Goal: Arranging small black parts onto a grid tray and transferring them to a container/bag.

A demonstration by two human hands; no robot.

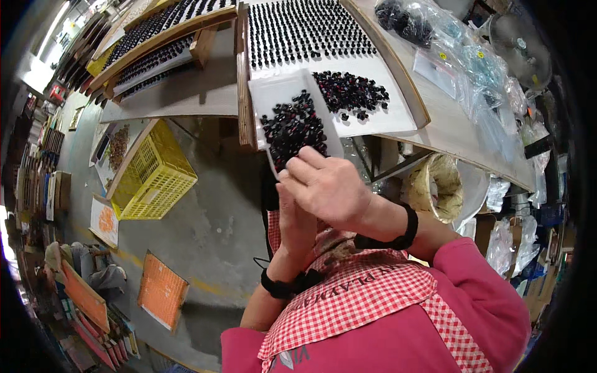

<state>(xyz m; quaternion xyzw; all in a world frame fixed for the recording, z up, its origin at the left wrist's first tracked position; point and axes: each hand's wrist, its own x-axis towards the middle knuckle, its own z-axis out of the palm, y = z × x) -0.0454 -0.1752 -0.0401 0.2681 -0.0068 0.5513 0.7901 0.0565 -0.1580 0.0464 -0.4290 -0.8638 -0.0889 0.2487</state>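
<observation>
A white plastic box (256,99) holds a heap of small dark pieces (295,127), black with some reddish glints. It overlaps the near edge of a white tray (398,115). At the near end of the box, my left hand (295,221) is closed on it from below, partly hidden. Just above it, my right hand (333,189) has its fingers curled together over the box's near edge, close to the pieces. Whatever lies between those fingertips is hidden. On the tray are a loose pile of the same pieces (351,93) and, farther back, many pieces in neat rows (305,34).
Wooden-edged trays with rows of dark pieces (155,43) are stacked at the far left of the table. Clear plastic bags (479,68) lie on the right. Below stand a yellow crate (155,177) and a round lined bin (437,186). An orange panel (161,291) rests on the floor.
</observation>
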